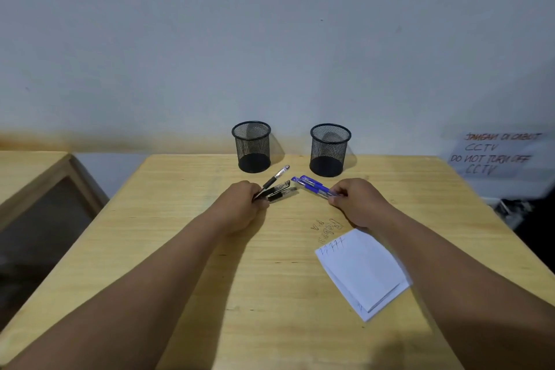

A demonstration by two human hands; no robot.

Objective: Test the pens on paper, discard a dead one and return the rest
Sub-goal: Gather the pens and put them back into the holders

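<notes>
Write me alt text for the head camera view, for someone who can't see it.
Over a light wooden table, a person's left hand grips three black pens and the right hand grips a few blue pens. Two empty black wire-mesh pen cups stand behind; a folded white paper with pen strokes lies nearer, at right.

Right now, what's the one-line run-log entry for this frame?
left hand: grips black pens | right hand: grips blue pens | two black mesh cups: empty | white folded paper: scribbled, on wooden table
</notes>
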